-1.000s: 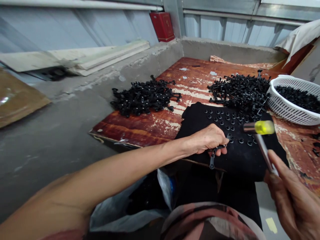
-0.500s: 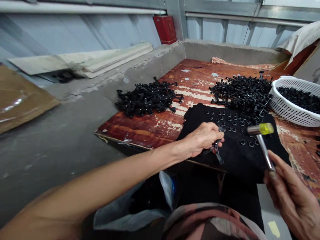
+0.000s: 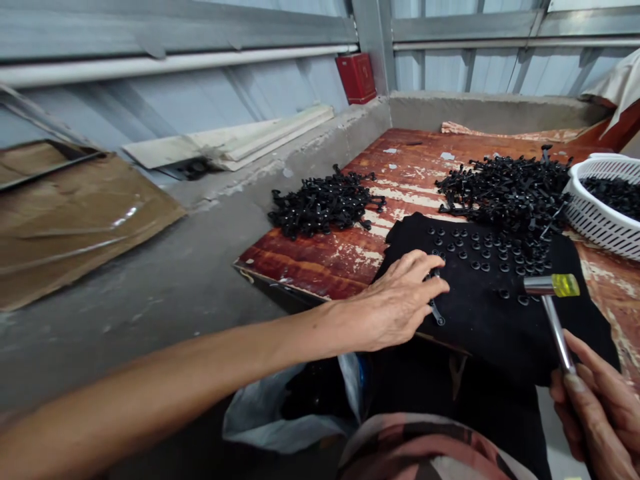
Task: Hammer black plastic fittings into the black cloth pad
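Observation:
My left hand (image 3: 395, 300) is over the left part of a black cloth (image 3: 480, 320), its fingers spread and bent. Small black strip-like parts with round ends lie under and beside its fingertips; one strip (image 3: 437, 312) sticks out below the thumb. Whether the fingertips touch the parts is hard to tell. My right hand (image 3: 595, 407) is wrapped round the handle of a small hammer (image 3: 553, 313) with a metal head and a yellow tip. The hammer head is raised over the cloth. Several small round black pieces (image 3: 485, 267) stand in rows on the cloth.
A pile of black strip parts (image 3: 325, 203) sits on the worn red-brown table (image 3: 310, 263) at left. Behind the cloth lies a larger black pile (image 3: 505, 190). At right stands a white basket (image 3: 600, 220) of black pieces. A concrete ledge (image 3: 240, 220) runs along the left.
My left hand has gone from closed round black strips to spread fingers, with one strip still below it. My right hand keeps hold of the hammer. The view has swung left.

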The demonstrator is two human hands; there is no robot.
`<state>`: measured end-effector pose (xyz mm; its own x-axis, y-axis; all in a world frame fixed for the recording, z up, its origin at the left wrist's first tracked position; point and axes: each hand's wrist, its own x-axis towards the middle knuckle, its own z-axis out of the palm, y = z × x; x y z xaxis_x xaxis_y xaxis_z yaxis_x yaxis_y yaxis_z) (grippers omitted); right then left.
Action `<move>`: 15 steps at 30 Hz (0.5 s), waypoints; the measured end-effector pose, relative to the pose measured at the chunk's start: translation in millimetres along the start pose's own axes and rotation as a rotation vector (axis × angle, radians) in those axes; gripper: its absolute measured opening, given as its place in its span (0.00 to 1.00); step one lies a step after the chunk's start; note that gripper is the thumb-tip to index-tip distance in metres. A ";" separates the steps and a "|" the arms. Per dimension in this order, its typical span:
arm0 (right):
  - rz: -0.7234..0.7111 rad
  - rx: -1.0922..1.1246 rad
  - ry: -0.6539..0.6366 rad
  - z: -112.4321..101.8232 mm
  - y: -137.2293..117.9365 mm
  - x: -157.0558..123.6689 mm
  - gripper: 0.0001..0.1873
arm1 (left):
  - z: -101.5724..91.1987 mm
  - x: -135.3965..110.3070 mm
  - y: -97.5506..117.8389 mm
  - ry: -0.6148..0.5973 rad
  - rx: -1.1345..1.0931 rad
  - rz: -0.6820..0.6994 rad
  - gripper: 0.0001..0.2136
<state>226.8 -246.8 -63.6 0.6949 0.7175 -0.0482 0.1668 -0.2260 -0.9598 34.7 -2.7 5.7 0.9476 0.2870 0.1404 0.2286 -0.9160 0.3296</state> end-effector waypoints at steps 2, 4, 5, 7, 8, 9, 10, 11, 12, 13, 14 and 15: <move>0.088 0.019 0.034 -0.8 0.1 1.2 0.26 | -1.6 2.8 -4.7 -0.050 0.165 0.117 0.10; 0.142 0.039 0.052 -1.4 0.1 2.2 0.28 | -3.0 8.4 -8.8 -0.071 0.269 0.181 0.08; 0.146 0.045 0.049 -1.5 -0.3 2.4 0.29 | -4.2 11.5 -9.6 -0.081 0.294 0.203 0.09; 0.156 0.052 0.039 -1.0 -3.1 2.1 0.31 | -8.2 18.0 -7.4 -0.112 0.291 0.199 0.09; 0.163 0.056 0.038 -0.3 -5.4 1.8 0.31 | -11.0 21.5 -4.3 -0.126 0.261 0.163 0.09; 0.166 0.065 0.037 0.4 -8.1 1.6 0.31 | -14.0 25.3 0.0 -0.141 0.213 0.114 0.09; 0.167 0.080 0.033 1.1 -11.0 1.7 0.31 | -16.8 29.6 5.1 -0.154 0.149 0.054 0.10; 0.166 0.098 0.027 1.5 -13.8 2.1 0.31 | -19.0 34.6 10.5 -0.167 0.074 -0.006 0.11; 0.166 0.121 0.017 1.5 -16.1 2.8 0.31 | -20.2 40.2 15.8 -0.178 -0.006 -0.056 0.11; 0.166 0.148 0.004 1.2 -17.8 3.7 0.32 | -20.1 46.3 20.5 -0.186 -0.082 -0.094 0.11; 0.168 0.173 -0.011 0.5 -18.8 4.7 0.33 | -18.7 52.8 24.6 -0.192 -0.147 -0.118 0.10; 0.175 0.194 -0.025 -0.3 -19.3 5.5 0.33 | -16.1 59.2 27.7 -0.196 -0.197 -0.131 0.10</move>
<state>227.6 -238.7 -45.3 0.6836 0.6951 -0.2225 -0.0936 -0.2189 -0.9713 93.5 -6.6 38.2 0.9422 0.3223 -0.0918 0.3225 -0.7973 0.5102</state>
